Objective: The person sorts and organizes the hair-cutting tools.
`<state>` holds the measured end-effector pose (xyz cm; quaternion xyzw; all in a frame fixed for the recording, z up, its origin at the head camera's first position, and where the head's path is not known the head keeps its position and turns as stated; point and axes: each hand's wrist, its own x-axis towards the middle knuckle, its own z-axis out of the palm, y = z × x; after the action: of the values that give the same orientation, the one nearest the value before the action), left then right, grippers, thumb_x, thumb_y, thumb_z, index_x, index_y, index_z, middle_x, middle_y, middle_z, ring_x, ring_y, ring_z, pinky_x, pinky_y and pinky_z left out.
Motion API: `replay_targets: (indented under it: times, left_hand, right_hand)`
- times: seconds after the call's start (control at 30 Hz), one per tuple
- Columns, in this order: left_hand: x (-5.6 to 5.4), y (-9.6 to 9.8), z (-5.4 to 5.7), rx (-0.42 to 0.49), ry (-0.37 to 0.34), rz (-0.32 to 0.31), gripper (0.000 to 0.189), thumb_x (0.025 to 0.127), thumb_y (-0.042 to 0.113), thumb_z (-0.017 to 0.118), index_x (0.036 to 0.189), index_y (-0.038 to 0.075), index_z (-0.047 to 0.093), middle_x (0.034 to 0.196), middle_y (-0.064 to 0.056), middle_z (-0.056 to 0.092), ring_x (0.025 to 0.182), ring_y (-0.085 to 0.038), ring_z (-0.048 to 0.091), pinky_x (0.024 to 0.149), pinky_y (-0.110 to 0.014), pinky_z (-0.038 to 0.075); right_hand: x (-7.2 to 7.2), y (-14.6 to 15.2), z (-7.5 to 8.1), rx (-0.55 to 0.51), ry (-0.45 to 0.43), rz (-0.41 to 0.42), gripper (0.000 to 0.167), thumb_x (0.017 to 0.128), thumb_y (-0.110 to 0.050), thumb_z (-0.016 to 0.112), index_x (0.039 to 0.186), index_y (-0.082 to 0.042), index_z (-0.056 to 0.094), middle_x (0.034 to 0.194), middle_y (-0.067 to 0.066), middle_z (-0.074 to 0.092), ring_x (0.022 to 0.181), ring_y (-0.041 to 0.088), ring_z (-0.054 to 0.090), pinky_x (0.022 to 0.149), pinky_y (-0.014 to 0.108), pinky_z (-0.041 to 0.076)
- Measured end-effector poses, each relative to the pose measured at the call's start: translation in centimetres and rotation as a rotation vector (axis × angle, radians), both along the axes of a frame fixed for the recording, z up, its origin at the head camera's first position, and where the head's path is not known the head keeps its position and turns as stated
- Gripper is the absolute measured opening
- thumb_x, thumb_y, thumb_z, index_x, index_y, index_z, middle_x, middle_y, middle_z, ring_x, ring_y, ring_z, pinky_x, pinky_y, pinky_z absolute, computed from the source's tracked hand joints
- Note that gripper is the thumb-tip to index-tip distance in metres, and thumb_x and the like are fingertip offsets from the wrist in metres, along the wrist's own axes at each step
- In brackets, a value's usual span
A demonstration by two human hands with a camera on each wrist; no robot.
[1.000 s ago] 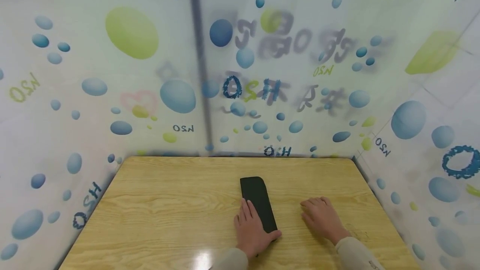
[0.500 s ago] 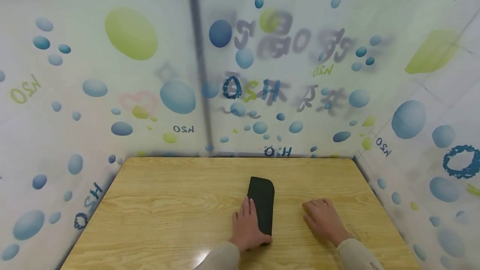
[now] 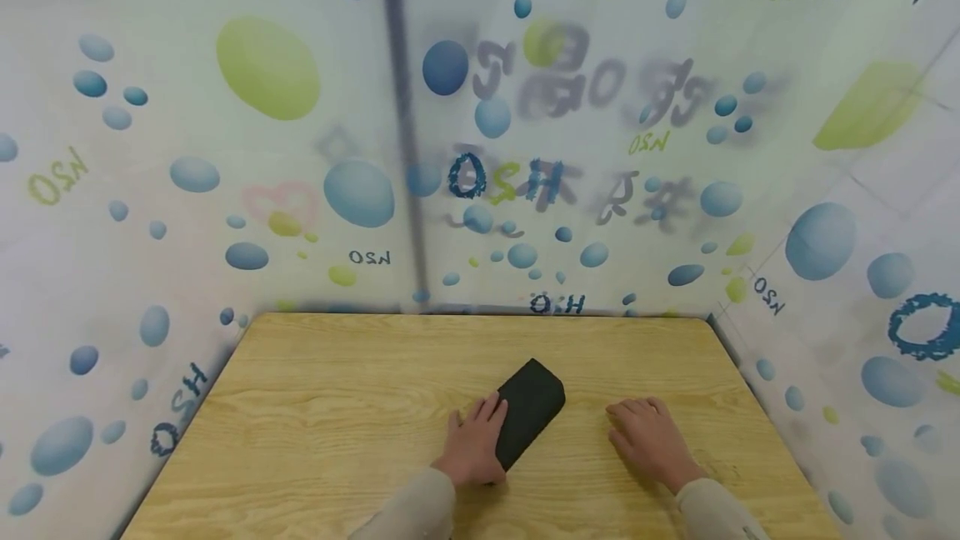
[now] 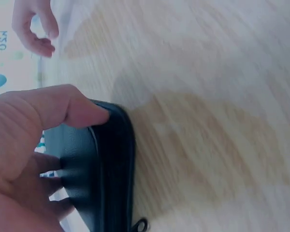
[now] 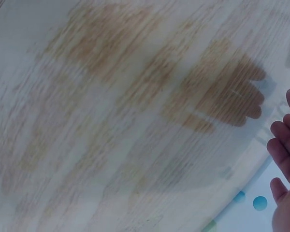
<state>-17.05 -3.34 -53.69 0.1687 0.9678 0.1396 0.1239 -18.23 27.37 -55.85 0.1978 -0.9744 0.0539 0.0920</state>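
Observation:
A flat black case with a smooth leather-like cover lies slantwise near the middle of the wooden table. My left hand grips its near left part. In the left wrist view, the left thumb presses on the rounded end of the case, and the other fingers reach along its far side. A small dark loop sticks out from the edge there. Apart from the case, my right hand rests over the table to the right, its fingers loosely bent and holding nothing.
The light wooden table fills the lower view. White curtain-like walls with blue and green bubble prints enclose it at the back and both sides.
The left hand has turned the case clockwise, so its far end now points to the right, and the hand has shifted slightly left. The right hand has stayed nearly still.

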Motion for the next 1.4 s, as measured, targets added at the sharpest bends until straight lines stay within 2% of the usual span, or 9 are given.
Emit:
replay_targets:
  times: [0.2,0.43,0.63,0.7,0.97,1.13,1.27,1.4]
  left_hand:
    - [-0.6,-1.4,0.2,0.014,0.011,-0.018,0.085,0.072,0.021,0.079,0.149,0.019,0.041,0.158,-0.005,0.034,0.145,-0.033,0.032,0.109,-0.068,0.026]
    - [-1.2,-3.5,-0.2,0.053,0.039,0.012,0.073,0.078,0.004,0.068,0.144,0.027,0.049,0.156,-0.007,0.036,0.145,-0.035,0.032,0.109,-0.071,0.021]
    - [-1.2,-5.2,-0.8,0.074,0.17,0.018,0.068,0.078,0.001,0.068,0.139,0.028,0.055,0.153,-0.009,0.042,0.142,-0.036,0.036,0.107,-0.071,0.025]
    - [-1.2,-5.5,-1.0,0.083,0.192,0.01,0.066,0.079,0.001,0.068,0.138,0.027,0.055,0.153,-0.01,0.042,0.142,-0.036,0.037,0.106,-0.071,0.026]
    - [-1.1,-6.1,-1.2,0.127,0.19,-0.006,0.067,0.082,-0.007,0.061,0.14,0.026,0.054,0.154,-0.011,0.04,0.144,-0.037,0.034,0.107,-0.071,0.024]
    - [-0.9,-6.4,-1.2,0.152,0.185,0.001,0.063,0.085,-0.007,0.06,0.14,0.024,0.054,0.155,-0.01,0.039,0.144,-0.036,0.033,0.108,-0.071,0.024]
    - [-0.7,-6.5,-1.4,0.164,0.217,0.004,0.06,0.085,-0.004,0.064,0.139,0.021,0.055,0.154,-0.011,0.041,0.143,-0.037,0.035,0.108,-0.07,0.025]
    - [-0.7,-6.7,-1.6,0.136,0.252,0.002,0.059,0.086,0.001,0.068,0.139,0.021,0.054,0.153,-0.01,0.043,0.143,-0.034,0.037,0.108,-0.068,0.028]
  right_hand:
    - [0.1,0.1,0.1,-0.01,0.017,0.008,0.029,0.086,-0.024,0.072,0.112,-0.011,0.069,0.109,0.004,0.07,0.103,0.026,0.064,0.098,0.052,0.042]
    - [0.0,0.2,-0.2,0.006,0.038,0.014,0.03,0.085,-0.026,0.073,0.112,-0.012,0.069,0.109,0.003,0.07,0.102,0.024,0.064,0.097,0.051,0.042]
    - [0.0,0.1,-0.1,-0.009,0.036,0.02,0.03,0.085,-0.024,0.073,0.112,-0.011,0.069,0.109,0.004,0.07,0.103,0.026,0.064,0.098,0.052,0.042]
    - [0.0,0.1,-0.1,-0.009,0.039,0.021,0.03,0.085,-0.024,0.073,0.112,-0.011,0.069,0.109,0.004,0.07,0.103,0.026,0.064,0.098,0.052,0.042]
    - [-0.2,0.1,-0.3,-0.015,0.01,0.016,0.03,0.087,-0.026,0.071,0.114,-0.012,0.068,0.11,0.004,0.07,0.104,0.025,0.064,0.098,0.051,0.041]
    - [-0.2,0.0,-0.4,-0.01,0.026,0.023,0.03,0.086,-0.025,0.072,0.113,-0.012,0.068,0.109,0.003,0.07,0.103,0.025,0.064,0.097,0.051,0.041]
    - [-0.1,0.0,-0.3,-0.009,0.054,0.027,0.03,0.085,-0.024,0.073,0.112,-0.011,0.069,0.107,0.003,0.07,0.101,0.024,0.064,0.096,0.05,0.042]
    - [0.0,-0.1,-0.1,0.005,0.044,0.022,0.03,0.085,-0.024,0.073,0.112,-0.011,0.069,0.107,0.003,0.07,0.102,0.023,0.065,0.097,0.049,0.042]
